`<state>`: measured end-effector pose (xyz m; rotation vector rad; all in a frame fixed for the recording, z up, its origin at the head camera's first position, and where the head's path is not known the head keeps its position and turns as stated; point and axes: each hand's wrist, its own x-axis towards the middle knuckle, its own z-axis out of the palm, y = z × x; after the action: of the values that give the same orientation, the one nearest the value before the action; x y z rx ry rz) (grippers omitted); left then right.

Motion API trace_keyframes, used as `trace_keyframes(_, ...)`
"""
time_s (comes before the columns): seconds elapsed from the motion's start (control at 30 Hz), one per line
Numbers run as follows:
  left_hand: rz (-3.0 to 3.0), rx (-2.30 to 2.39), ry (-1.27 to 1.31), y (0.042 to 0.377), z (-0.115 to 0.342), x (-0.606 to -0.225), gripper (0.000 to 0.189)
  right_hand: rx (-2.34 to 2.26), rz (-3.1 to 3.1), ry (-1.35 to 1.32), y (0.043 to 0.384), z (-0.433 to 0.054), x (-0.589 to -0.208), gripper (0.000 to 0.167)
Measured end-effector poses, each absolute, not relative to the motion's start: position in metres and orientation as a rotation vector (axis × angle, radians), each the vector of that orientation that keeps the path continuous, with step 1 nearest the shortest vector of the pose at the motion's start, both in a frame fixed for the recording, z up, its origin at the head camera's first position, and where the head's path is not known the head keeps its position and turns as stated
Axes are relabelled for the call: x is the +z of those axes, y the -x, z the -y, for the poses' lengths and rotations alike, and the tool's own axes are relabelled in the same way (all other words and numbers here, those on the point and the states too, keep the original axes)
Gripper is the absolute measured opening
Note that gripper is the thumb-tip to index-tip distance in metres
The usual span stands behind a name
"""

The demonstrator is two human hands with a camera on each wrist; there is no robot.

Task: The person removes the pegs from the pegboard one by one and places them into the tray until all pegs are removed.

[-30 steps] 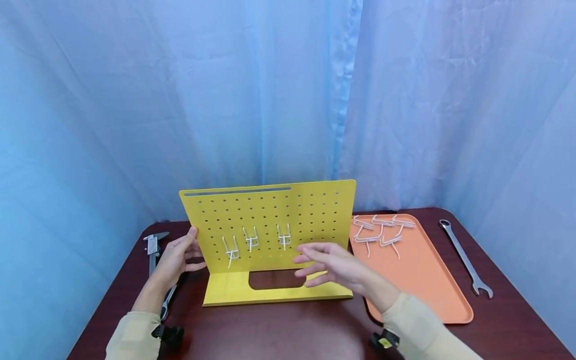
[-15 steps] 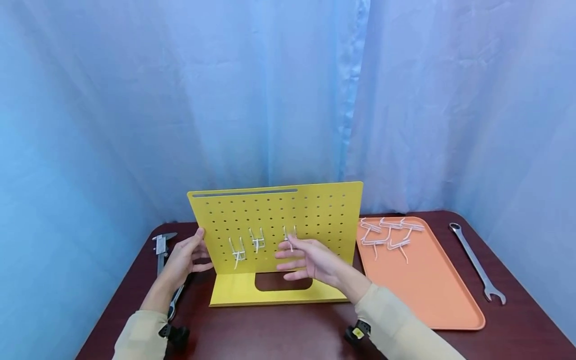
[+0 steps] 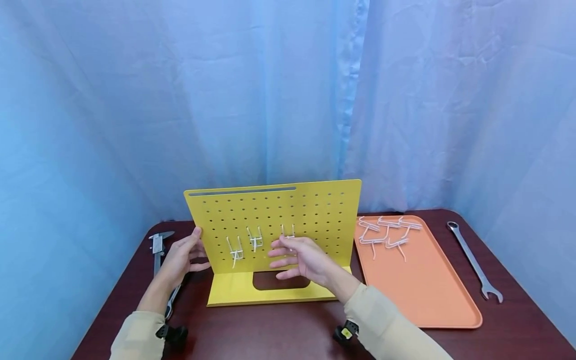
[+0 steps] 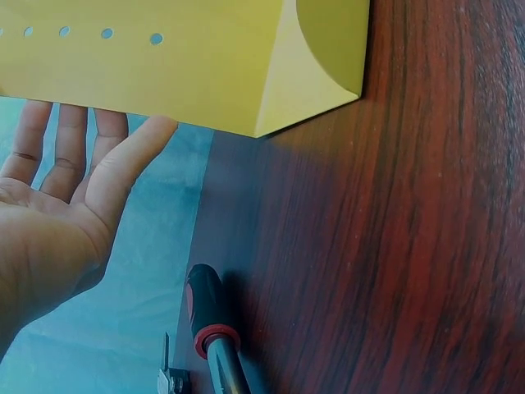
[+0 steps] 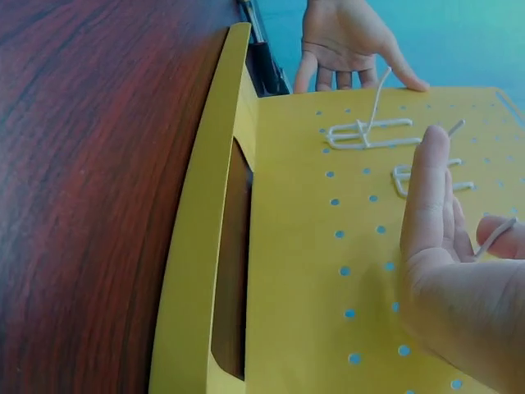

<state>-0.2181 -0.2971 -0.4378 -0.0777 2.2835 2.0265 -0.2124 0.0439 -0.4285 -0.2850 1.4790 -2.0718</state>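
Observation:
A yellow pegboard [image 3: 315,215] stands tilted on its own base. At its left edge, my left hand [image 3: 182,257] holds it, thumb in front and the other fingers behind; the left wrist view shows this hand [image 4: 74,197] at the board's edge. Two white wire hooks [image 3: 235,254] [image 3: 255,239] hang left of centre. A third hook [image 3: 290,236] is partly covered by my right hand [image 3: 303,257]. That hand's fingers are extended and spread, with the thumb at the hook's prong. Whether it touches the hook, I cannot tell.
An orange tray [image 3: 432,280] on the right carries several more white hooks [image 3: 389,239]. Beyond it lies a combination wrench [image 3: 474,261]. A caliper [image 3: 157,247] and a tool with a black-and-red handle [image 4: 212,308] lie left of the board. A curtain [image 3: 225,100] hangs behind.
My right hand has moved left across the pegboard, from beside the third hook to in front of it. The left hand has kept its place at the board's edge.

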Motion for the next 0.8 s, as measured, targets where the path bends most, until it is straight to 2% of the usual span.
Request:
trace_keyframes(0.33,-2.302,2.015,0.056,0.214,0.299,-0.434,0.057,-2.091,-1.452,0.238,0.212,-0.040,-0.434,0.052)
trace_keyframes(0.57,-2.286,2.014,0.041,0.215,0.298,-0.434,0.056,-2.140,-1.382,0.125,0.212,-0.048,-0.439,0.041)
trace_keyframes(0.8,-2.291,2.009,0.045,0.215,0.296,-0.434,0.058,-2.137,-1.300,0.152,0.210,-0.065,-0.436,0.033)
